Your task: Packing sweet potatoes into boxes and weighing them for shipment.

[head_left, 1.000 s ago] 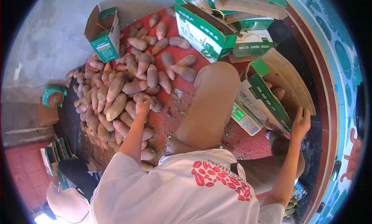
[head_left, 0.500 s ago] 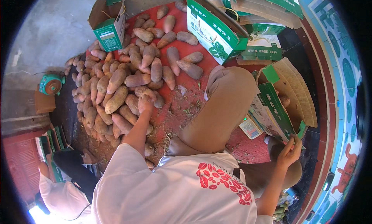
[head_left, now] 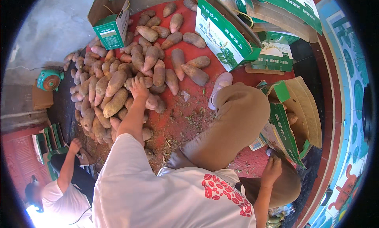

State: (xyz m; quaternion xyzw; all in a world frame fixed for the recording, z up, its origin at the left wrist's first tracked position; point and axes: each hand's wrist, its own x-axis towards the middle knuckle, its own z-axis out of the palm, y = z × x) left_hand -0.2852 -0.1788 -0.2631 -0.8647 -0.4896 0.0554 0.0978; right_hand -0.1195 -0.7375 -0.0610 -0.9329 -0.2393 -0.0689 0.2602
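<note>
A big heap of long, soil-brown and pinkish root vegetables (head_left: 116, 84) covers the left part of the red ground sheet. My left hand (head_left: 138, 90) reaches into its near right side, fingers curled down over one root vegetable (head_left: 147, 82); their undersides are hidden. Low on the right, my right hand (head_left: 272, 169) is held above my bent leg with its fingers curled in, and nothing shows in it. Just beyond it stands an open green-and-white carton (head_left: 282, 127), with a root vegetable (head_left: 292, 118) visible inside.
Another open carton (head_left: 225, 34) stands at the far middle, a smaller one (head_left: 110, 30) behind the heap. Flattened cartons (head_left: 276, 15) pile up far right. A teal round device (head_left: 50, 81) sits on a brown box at left. A co-worker (head_left: 65, 188) sits lower left.
My left hand has shifted away from me and left onto another part of the heap. My right hand has let go of the carton's corner and dropped toward my leg. The co-worker's arm has risen.
</note>
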